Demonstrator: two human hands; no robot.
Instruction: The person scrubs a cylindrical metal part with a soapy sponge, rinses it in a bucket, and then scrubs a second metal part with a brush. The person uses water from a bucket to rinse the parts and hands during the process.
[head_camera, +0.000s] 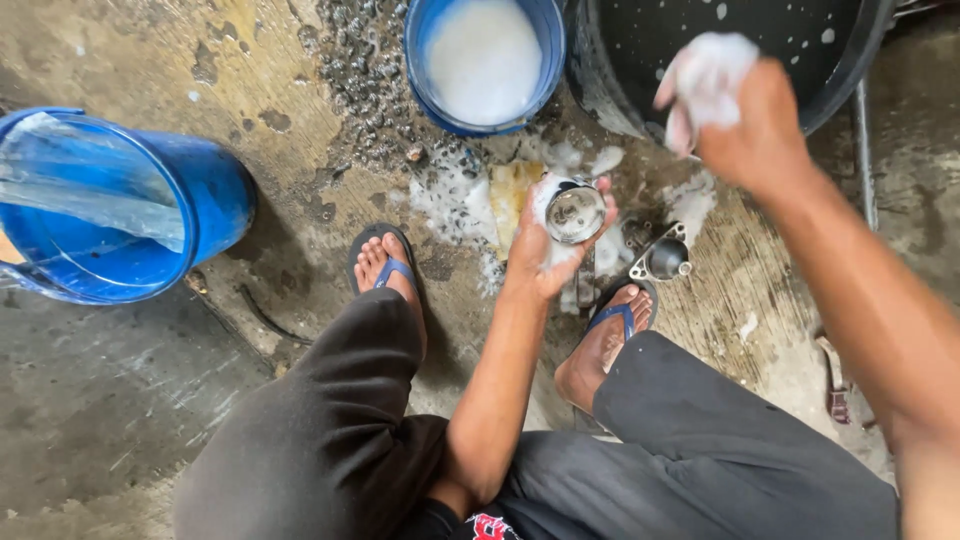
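The left hand (556, 240) is cupping a round, shiny metal part (575, 213), fingers curled around its sudsy rim, low over the wet concrete floor (120, 400). Up and to the right of it, the right hand (745, 115) is squeezing a foamy white sponge (705, 75) beside the black tub (850, 60), while a grey flanged metal fitting (664, 257) is lying just right of the held part.

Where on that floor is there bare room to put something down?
The widest free patch is the wet concrete below the blue drum, left of the left leg. A second lies at top left, between the drum and the foam bucket. It is crowded between the feet: suds, the metal part, and the left hand gripping a round metal piece.
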